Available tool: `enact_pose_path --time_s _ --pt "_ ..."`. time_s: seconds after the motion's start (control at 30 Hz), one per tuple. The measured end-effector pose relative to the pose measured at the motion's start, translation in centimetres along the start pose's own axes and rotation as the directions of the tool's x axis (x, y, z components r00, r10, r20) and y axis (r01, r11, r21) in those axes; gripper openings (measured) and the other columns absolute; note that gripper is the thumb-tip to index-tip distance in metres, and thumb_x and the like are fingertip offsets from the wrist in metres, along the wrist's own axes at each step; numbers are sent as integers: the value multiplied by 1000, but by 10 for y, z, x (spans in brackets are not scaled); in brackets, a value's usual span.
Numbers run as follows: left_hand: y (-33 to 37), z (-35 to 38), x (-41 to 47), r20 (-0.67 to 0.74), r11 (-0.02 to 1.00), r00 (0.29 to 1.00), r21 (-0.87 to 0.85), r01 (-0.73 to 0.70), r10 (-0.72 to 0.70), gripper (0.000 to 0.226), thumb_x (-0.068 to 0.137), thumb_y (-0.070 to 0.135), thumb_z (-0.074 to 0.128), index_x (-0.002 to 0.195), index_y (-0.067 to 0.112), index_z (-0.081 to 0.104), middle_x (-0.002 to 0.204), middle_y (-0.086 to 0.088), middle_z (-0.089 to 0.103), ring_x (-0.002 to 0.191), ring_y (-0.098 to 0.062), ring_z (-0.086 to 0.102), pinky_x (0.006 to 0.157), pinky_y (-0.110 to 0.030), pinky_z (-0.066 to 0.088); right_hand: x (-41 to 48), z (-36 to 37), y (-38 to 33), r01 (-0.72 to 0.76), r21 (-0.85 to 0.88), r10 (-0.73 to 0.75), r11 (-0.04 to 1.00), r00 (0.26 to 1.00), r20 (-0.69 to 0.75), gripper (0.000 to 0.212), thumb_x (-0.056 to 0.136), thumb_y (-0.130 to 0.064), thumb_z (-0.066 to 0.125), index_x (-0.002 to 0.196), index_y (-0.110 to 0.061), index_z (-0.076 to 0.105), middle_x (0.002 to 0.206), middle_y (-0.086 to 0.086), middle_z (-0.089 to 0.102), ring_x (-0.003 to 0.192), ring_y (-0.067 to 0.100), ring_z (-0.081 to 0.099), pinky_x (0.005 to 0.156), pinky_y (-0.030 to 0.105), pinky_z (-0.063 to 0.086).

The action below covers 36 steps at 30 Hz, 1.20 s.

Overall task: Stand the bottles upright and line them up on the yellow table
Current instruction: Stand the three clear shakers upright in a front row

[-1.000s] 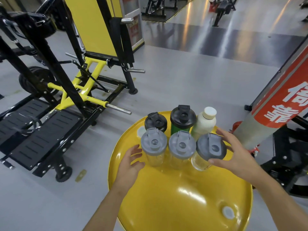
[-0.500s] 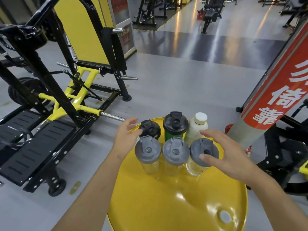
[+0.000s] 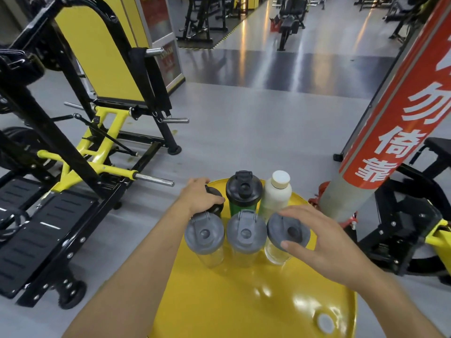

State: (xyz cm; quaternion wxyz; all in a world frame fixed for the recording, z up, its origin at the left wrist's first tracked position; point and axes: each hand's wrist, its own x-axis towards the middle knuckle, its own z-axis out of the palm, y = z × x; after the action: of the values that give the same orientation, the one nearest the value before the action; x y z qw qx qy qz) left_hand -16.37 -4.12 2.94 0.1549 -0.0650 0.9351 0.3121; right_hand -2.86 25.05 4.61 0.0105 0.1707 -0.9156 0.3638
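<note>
Several bottles stand upright in two rows on the round yellow table (image 3: 256, 296). Front row: three clear shakers with grey lids, left (image 3: 204, 236), middle (image 3: 246, 234) and right (image 3: 286, 234). Back row: a black-lidded dark bottle (image 3: 216, 200), a green shaker with a black lid (image 3: 244, 190) and a white bottle with a cream cap (image 3: 278, 193). My left hand (image 3: 199, 198) lies over the dark bottle's lid, fingers curled around it. My right hand (image 3: 317, 237) hovers beside the right clear shaker, fingers spread, thumb by its lid.
A black and yellow weight machine (image 3: 73, 142) fills the left side, its bar end (image 3: 153, 179) reaching toward the table. A grey pillar with a red banner (image 3: 395, 118) stands close behind the table on the right. A white disc (image 3: 325, 323) sits on the table's near right.
My left hand went from the near left of the front row up to the back-left dark bottle and closed over its lid. My right hand stayed by the right clear shaker.
</note>
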Motion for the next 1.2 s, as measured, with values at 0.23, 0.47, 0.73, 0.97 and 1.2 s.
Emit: enact_pose_path --time_s 0.23,0.47,0.73,0.97,1.2 --pt "2 9 16 21 991 999 -130 33 -30 79 64 23 90 134 10 58 126 -11 58 109 -26 59 89 -33 51 -6 -2 5 -11 39 12 999 1000 -26 53 83 -42 77 133 -34 59 134 -23 58 130 3 52 105 31 46" --pt "6 12 21 -11 984 1000 -176 4 -6 52 70 5 80 120 10 67 114 -13 67 97 -27 63 74 -28 48 -5 -3 6 -31 43 32 999 999 -39 52 83 -46 75 131 -37 59 133 -26 56 128 1 52 104 29 46" --pt "8 9 24 7 983 999 -176 -42 44 50 71 2 78 119 11 68 114 -12 67 101 -27 63 75 -28 47 -5 -1 4 -43 34 44 999 999 -24 52 84 -47 73 133 -40 56 135 -27 55 129 1 51 104 29 46" --pt "4 10 22 -2 975 999 -218 -50 51 51 72 -2 77 120 9 67 111 -13 66 97 -26 62 76 -27 47 -5 -3 1 -52 39 53 998 998 -18 50 85 -40 77 131 -38 58 133 -27 56 129 0 51 104 24 44" --pt "3 10 15 -27 953 998 -297 -54 48 51 76 -1 78 124 6 62 99 -10 68 91 -25 63 70 -25 48 -6 -4 -1 -57 28 57 998 998 -8 51 86 -42 75 133 -38 57 134 -27 56 129 1 51 104 24 44"
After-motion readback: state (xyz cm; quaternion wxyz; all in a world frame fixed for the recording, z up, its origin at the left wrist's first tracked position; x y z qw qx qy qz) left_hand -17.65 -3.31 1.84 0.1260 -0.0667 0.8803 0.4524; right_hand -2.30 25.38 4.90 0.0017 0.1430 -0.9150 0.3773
